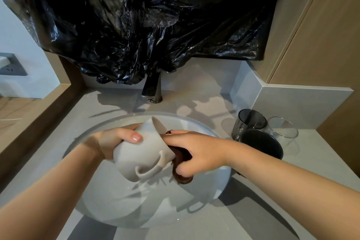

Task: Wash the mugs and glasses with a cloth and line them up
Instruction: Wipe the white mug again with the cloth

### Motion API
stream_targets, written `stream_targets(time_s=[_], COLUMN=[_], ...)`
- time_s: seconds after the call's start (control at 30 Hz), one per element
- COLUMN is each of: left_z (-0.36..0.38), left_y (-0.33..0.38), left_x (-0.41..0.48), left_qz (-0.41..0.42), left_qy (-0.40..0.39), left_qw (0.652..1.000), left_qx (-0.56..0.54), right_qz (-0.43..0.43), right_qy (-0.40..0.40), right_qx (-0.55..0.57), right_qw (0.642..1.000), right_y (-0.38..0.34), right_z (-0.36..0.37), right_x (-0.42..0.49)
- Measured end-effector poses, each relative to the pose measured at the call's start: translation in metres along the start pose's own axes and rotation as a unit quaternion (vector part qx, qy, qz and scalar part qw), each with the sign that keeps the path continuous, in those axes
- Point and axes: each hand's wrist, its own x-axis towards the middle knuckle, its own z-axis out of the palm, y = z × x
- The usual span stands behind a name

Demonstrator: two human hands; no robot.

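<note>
Sink basin [196,124]: round, white, set in the countertop.
White mug [140,154]: held over the basin's middle, tipped on its side, long axis slanting, mouth toward the far right rim, handle facing the near edge.
Left hand [115,140]: fingers and thumb wrapped round the mug's base end.
Right hand [198,152]: at the mug's mouth, fingers curled, clutching the brown cloth [182,177].

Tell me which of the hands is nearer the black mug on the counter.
Right. The right hand, holding a brown cloth at the white mug's mouth, is just left of the black mug; the left hand grips the white mug farther left.
</note>
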Motion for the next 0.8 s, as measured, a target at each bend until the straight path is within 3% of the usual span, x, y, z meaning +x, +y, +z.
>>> stream_targets(time_s=[0.13, 0.27, 0.37, 0.47, 0.53, 0.63, 0.73, 0.8], left_z=[-0.008, -0.004, -0.004, 0.000, 0.007, 0.020, 0.028, 0.029], left_y=[-0.004, -0.004, -0.009, -0.020, -0.025, -0.027, -0.024, -0.021], left_x=[0.010, 0.018, 0.015, 0.019, 0.027, 0.040, 0.040, 0.038], left_qz=[-0.001, 0.026, 0.094, 0.196, 0.224, 0.201, 0.167, 0.127], left_qy=[-0.058, 0.030, 0.204, 0.199, 0.219, 0.314, 0.316, 0.322], left_qw=[0.998, 0.999, 0.974, 0.955, 0.948, 0.927, 0.930, 0.934], left_qx=[-0.008, 0.012, -0.038, -0.097, -0.060, -0.033, -0.082, -0.088], right_qz=[-0.048, -0.015, 0.046, 0.101, 0.112, 0.117, 0.082, 0.061], right_qy=[0.051, 0.097, 0.134, 0.200, 0.234, 0.250, 0.216, 0.161], right_qx=[-0.110, -0.065, -0.058, 0.059, 0.149, 0.188, 0.187, 0.109], right_qw=[0.991, 0.993, 0.988, 0.973, 0.954, 0.943, 0.955, 0.979], right_y=[0.002, 0.005, 0.007, 0.007, 0.006, -0.001, -0.005, -0.004], right_z=[0.012, 0.015, 0.014, 0.009, 0.009, 0.015, 0.021, 0.020], right_x=[0.005, 0.006, 0.006, 0.006, 0.010, 0.017, 0.016, 0.008])
